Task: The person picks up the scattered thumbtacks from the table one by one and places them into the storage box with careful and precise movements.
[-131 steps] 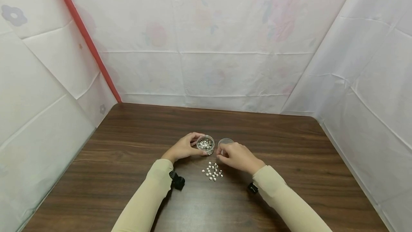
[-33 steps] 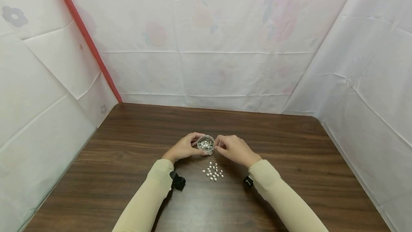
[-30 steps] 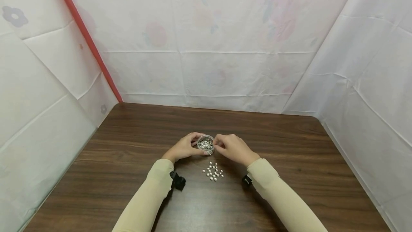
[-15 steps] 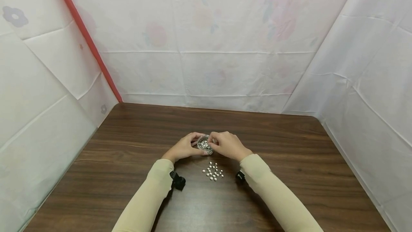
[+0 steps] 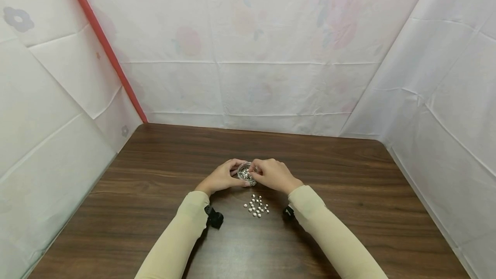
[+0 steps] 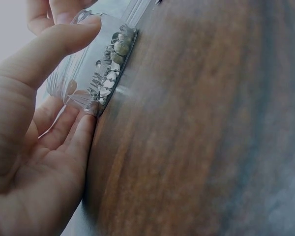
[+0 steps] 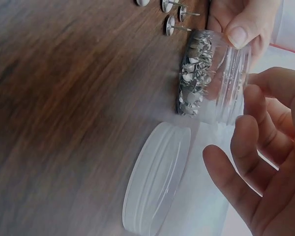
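Note:
A small clear plastic jar (image 5: 241, 178) stands on the table, its bottom filled with silver thumbtacks (image 7: 191, 76). My left hand (image 5: 221, 178) holds it from the left, thumb on the near side and fingers round the far side. Over the jar's open mouth is my right hand (image 5: 274, 175), thumb and index finger bent down into it. Those two fingertips are hidden, so I cannot tell whether they pinch a thumbtack. In the right wrist view its other fingers (image 7: 219, 160) hang loosely curled beside the jar. Several loose thumbtacks (image 5: 258, 215) lie on the table nearer to me.
The clear round lid (image 7: 143, 172) lies on the table just right of the jar, beneath my right hand, which hides it in the head view. The dark wood table (image 5: 174, 150) is bordered by white cloth walls (image 5: 248, 46) at the back and sides.
My right hand has moved left from above the lid, past the jar's right rim, until its fingertips dip into the mouth. My left hand and the loose thumbtacks have stayed in place.

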A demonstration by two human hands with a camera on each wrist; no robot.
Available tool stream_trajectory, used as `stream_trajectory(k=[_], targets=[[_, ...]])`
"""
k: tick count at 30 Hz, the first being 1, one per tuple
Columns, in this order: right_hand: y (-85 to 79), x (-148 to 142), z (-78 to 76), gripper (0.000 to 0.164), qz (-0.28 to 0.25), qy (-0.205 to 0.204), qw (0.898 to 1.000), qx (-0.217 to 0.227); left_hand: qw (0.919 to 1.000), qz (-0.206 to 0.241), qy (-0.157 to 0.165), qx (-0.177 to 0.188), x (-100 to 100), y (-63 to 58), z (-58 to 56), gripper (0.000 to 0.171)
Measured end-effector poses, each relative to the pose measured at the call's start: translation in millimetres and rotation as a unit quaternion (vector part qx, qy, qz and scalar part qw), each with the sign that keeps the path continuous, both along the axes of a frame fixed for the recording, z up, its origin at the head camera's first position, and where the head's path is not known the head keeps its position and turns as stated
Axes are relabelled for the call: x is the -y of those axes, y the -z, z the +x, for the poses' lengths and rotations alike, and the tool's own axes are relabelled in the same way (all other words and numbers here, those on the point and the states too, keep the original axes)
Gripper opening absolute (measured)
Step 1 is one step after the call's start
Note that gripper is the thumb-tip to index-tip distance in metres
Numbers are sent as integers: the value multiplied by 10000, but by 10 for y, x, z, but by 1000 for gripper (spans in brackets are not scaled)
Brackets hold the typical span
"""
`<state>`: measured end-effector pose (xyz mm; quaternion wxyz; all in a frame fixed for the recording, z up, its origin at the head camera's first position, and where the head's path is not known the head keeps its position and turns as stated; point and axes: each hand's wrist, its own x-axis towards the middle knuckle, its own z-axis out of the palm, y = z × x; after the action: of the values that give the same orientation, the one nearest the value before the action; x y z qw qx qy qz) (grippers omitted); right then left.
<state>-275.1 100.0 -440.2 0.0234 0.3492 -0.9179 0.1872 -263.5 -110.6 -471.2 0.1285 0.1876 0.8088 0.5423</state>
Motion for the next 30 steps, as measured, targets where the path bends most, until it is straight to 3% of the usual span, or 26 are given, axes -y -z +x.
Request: stream_trajectory(k=[6, 30], targets=[[-21, -95, 72, 10, -7, -37, 10000, -2, 9999, 25, 98, 13, -4, -151, 85, 68], [-1, -303, 273, 10, 360, -178, 9992, 69, 9998, 105, 114, 103, 0, -126, 66, 70]])
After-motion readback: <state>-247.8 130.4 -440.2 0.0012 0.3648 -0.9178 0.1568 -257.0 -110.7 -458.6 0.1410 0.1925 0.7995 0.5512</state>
